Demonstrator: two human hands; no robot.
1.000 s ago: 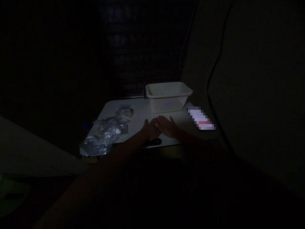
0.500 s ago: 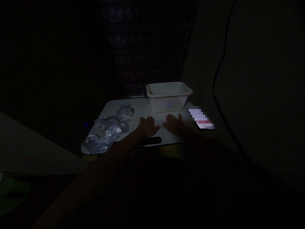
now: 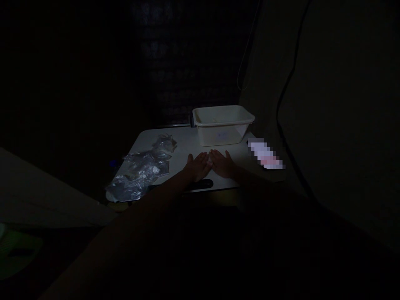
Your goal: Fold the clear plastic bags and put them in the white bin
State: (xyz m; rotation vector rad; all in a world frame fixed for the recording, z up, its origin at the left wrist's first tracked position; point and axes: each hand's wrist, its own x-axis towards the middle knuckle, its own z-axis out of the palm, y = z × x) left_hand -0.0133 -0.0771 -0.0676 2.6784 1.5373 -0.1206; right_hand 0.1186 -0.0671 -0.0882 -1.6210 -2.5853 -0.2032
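Observation:
Both my hands lie flat near the front of a small white table [image 3: 184,143]. My left hand [image 3: 197,166] has its fingers stretched out and its thumb apart. Beside it, my right hand [image 3: 221,163] is also flat and open, and the fingertips of the two hands meet or nearly meet. A bit of clear plastic [image 3: 210,160] shows between them, pressed against the tabletop; most of it is covered by the hands. Left of my left hand lies a spread of crumpled clear plastic bags [image 3: 142,173], with a smaller bunch of plastic [image 3: 164,143] behind it.
A white plastic tub [image 3: 220,133] stands at the back of the table. A phone with a lit, blurred screen [image 3: 265,154] lies at the right edge. A dark cable [image 3: 286,89] hangs along the right wall. Something green [image 3: 20,254] is low at the left. The room is very dark.
My hands have come together over the clear plastic, which showed in a wider strip between them before. My left hand slid right and my right hand slid left.

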